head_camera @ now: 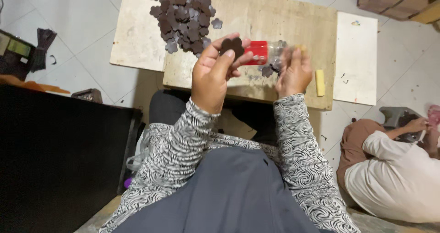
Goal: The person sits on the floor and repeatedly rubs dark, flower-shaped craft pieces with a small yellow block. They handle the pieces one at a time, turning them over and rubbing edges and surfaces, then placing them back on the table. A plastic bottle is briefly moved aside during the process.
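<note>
A wide wooden board (256, 17) lies flat on the pale tiled floor (78, 22) in front of the seated person, with a lighter board (135, 31) tucked beside it on the left and a white panel (357, 54) on the right. Near the board's far left part sits a loose heap of dark flower-shaped cutouts (185, 17), many overlapping, a few strays lying just apart from the pile. A short yellow stick (319, 82) rests near the board's right edge, close to the right wrist. At the lower right another person (389, 169) in a light top crouches over separate work, well apart. Above the board's near edge, the left hand (213, 74) is raised with its fingers pinched on a single dark flower-shaped piece (233, 46), held up between thumb and fingertips. The right hand (293, 72) is blurred; it seems curled around a small red-labelled clear bottle (261, 52) that lies between the two hands, though the blur keeps me from telling how firmly it grips. A few more dark pieces (268, 70) show just under that hand. As I judge it, the step in hand is treating one piece from the bottle; the next move would call for steadying the bottle's tip against the held piece, keeping the pinch light so the thin cutout does not bend.
</note>
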